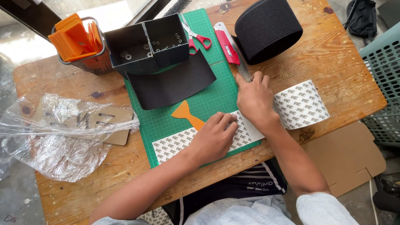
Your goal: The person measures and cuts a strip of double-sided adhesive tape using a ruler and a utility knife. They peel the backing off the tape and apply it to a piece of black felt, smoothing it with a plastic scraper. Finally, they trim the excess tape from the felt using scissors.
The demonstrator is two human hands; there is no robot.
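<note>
My left hand [213, 137] presses flat on a strip of white patterned adhesive tape [173, 145] laid across the green cutting mat [216, 93]. My right hand [254, 100] grips a red-handled utility knife [228, 46], its grip hidden under my fingers at the strip's right end. The strip runs on to a wide tape roll [302, 104] lying to the right. An orange bow-shaped plastic piece [186, 113] lies just above my left hand.
A curved black sheet [171, 83], two black boxes with washers [150, 41], red scissors [196, 37], a black foam roll [266, 27], a basket of orange pieces [79, 41]. Crumpled plastic wrap over cardboard [62, 129] at left. A green crate [385, 79] at right.
</note>
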